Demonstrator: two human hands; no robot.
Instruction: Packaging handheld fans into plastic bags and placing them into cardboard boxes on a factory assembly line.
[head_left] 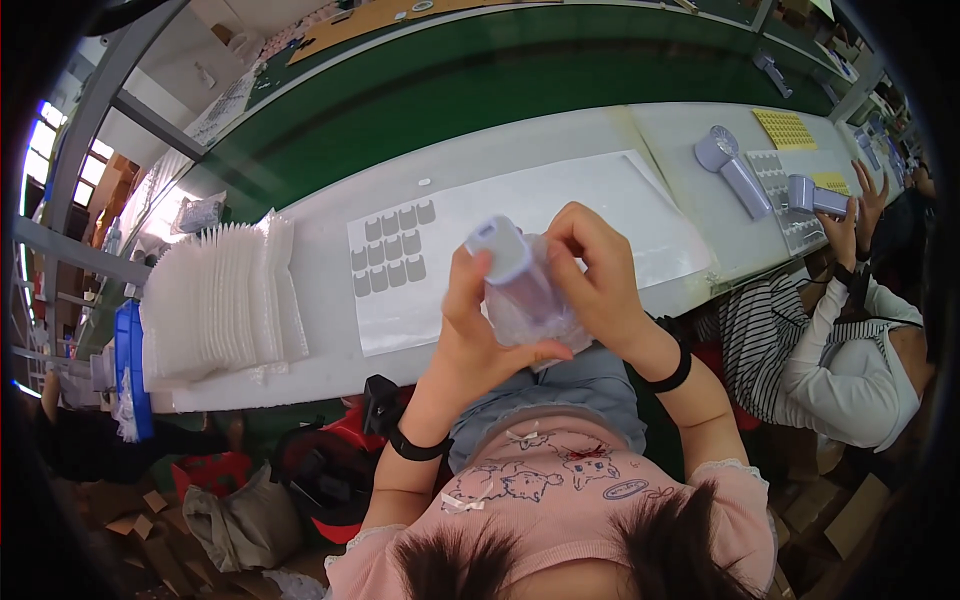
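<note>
Above the front edge of the white table, my two hands share a lavender handheld fan [500, 255], its flat handle end tilted up. A translucent plastic bag [512, 325] wraps the lower part and hides the fan's head. My left hand [468, 325] is closed round the near left side, the thumb stretched under the bag. My right hand [598, 268] pinches the bag's rim at the fan's right side. Beyond them lies a white sheet [590, 200] bearing rows of grey stickers [395, 245].
A thick stack of bubble bags [215, 305] stands on the left, beside a blue crate [130, 365]. Another lavender fan [735, 175] lies to the right, near yellow sticker sheets [785, 130]. A co-worker [850, 350] at the far right holds a similar fan [815, 198].
</note>
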